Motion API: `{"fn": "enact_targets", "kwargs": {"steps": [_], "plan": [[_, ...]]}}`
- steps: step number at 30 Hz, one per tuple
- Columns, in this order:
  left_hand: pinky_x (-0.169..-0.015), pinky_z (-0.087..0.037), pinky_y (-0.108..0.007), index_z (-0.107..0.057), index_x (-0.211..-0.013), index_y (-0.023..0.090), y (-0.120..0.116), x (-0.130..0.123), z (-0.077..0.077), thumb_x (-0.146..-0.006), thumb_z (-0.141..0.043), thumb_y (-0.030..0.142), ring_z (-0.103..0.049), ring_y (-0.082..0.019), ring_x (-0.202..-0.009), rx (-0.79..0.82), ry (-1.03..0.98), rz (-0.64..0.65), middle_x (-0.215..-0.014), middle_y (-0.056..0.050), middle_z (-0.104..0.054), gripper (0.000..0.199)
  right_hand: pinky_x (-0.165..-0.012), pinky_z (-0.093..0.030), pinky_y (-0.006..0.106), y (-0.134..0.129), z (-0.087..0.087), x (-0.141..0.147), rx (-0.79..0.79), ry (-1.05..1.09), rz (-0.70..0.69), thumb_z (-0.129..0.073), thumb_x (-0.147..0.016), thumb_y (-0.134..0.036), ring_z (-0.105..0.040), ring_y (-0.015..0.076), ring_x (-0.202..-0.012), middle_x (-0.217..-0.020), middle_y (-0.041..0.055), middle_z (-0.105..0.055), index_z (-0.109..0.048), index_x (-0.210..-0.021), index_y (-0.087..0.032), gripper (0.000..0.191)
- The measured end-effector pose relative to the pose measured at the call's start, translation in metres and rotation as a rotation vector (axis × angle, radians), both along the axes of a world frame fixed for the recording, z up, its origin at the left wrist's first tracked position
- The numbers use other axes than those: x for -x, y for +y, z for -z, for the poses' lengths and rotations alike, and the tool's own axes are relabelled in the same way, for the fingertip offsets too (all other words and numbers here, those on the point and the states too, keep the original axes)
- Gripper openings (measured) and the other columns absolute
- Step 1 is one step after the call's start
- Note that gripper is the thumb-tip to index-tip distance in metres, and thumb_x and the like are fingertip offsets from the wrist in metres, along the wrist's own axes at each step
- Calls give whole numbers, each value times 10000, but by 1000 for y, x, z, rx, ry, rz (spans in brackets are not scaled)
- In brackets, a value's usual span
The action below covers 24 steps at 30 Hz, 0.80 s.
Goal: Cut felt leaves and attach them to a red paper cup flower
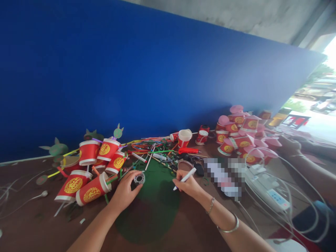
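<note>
My left hand (127, 189) is curled around a small round dark object with a grey ringed top (139, 178), perhaps a tape roll; its exact kind is unclear. A white marker (188, 174) sits in the closed fingers of my right hand (187, 183), its tip slanting down to the left. Between and below both hands lies a dark green sheet (151, 220) with a rounded lower edge. Just beyond my hands is a pile of coloured sticks (147, 145), with a red-capped white marker (139, 157) among them.
Red paper cups (93, 189) with green cut-outs crowd the left. Pink-topped red cups (244, 141) are heaped at right, near another person's arm (301, 157). A red-handled tool (189, 151), a power strip (278, 199) with white cables and a blurred-out item (225, 178) lie nearer.
</note>
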<state>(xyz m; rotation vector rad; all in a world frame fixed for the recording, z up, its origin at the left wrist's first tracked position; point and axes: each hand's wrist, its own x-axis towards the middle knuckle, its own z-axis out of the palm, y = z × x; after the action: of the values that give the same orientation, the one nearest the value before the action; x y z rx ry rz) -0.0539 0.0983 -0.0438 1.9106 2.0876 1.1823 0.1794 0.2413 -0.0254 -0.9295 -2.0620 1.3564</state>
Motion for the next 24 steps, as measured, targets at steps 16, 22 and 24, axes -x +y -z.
{"fn": "enact_targets", "kwargs": {"steps": [16,22,24], "plan": [[-934,-438,-413,-549,-1069,218,1,0,1,-756,-577,233,-557,-231,-1060,-22,5,-8,-1097,-74,-609,314,-338,-273,155,0,5,2,-39,-78,-38,-546,-640,-232,-448,77,-335,-368,-81,-423,-365,-521,-207,218],[-928,-445,-404,-549,-1075,218,1,-1,-1,-753,-580,237,-563,-230,-1053,-24,0,-8,-1095,-73,-613,324,-364,-296,164,-2,3,2,-57,-92,-32,-554,-656,-256,-466,85,-366,-391,-68,-450,-377,-533,-205,221],[-930,-443,-408,-549,-1074,222,1,-1,-1,-753,-580,239,-563,-232,-1054,-27,3,-10,-1095,-73,-613,323,-369,-298,166,-3,2,2,-57,-90,-26,-556,-665,-264,-459,85,-371,-394,-62,-461,-380,-536,-206,226]]}}
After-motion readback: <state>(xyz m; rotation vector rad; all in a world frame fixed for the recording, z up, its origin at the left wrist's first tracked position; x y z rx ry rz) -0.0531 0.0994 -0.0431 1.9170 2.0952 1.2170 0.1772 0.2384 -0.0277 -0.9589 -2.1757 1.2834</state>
